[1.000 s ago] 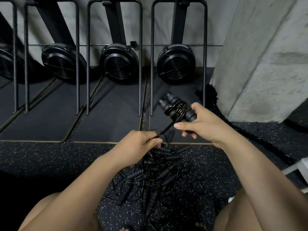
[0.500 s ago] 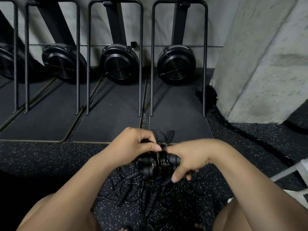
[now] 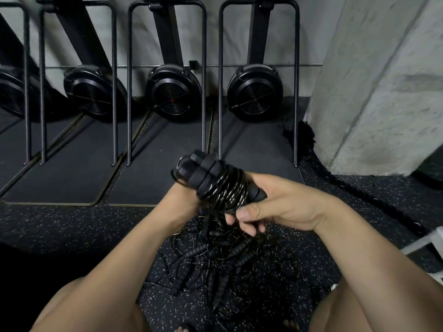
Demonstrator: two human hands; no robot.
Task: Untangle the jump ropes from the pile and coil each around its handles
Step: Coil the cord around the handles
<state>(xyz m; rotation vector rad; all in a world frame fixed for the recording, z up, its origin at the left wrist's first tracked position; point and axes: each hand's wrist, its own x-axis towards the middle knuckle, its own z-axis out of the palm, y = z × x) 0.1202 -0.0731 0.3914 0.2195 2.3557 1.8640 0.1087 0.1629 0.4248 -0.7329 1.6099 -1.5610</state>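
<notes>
My right hand grips the near end of a pair of black foam jump-rope handles held side by side, with shiny black rope wound in several turns around their middle. My left hand is behind and under the far end of the bundle, mostly hidden by it; a loop of rope shows at its fingers. Loose rope hangs from the bundle down to the tangled pile of black ropes and ribbed handles on the speckled floor between my knees.
Upright black rowing machines with round fan housings stand on dark mats along the back wall. A concrete pillar rises at the right, with a thick black rope on the floor beside it. Something white shows at the right edge.
Both hands rose from just above the pile to a higher position. The wound handle bundle, half hidden between the hands before, now points up and left with more turns showing.
</notes>
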